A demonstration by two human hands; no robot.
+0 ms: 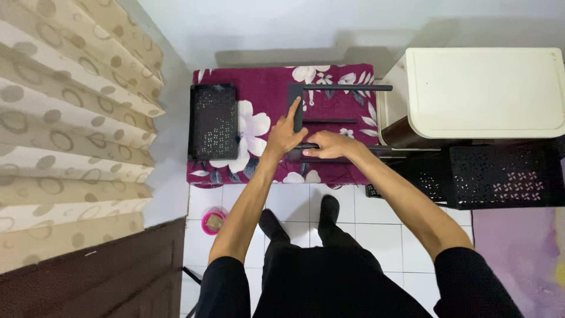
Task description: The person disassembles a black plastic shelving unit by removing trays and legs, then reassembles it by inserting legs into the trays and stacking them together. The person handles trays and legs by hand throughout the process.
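My left hand (pixel 285 132) rests on a black frame piece (pixel 296 109) that lies on a table covered in a maroon floral cloth (pixel 265 88); its index finger points up along the piece's upright panel. My right hand (pixel 325 145) presses on the lower black bar of the same frame, fingers together, right beside the left hand. Long black rods (pixel 347 88) of the frame run to the right across the cloth.
A black perforated tray (pixel 213 122) lies on the cloth's left end. A cream cabinet (pixel 482 94) stands to the right, with black perforated panels (pixel 500 176) below it. A patterned curtain (pixel 65 118) hangs at left. A small pink bowl (pixel 213 222) sits on the white tiled floor.
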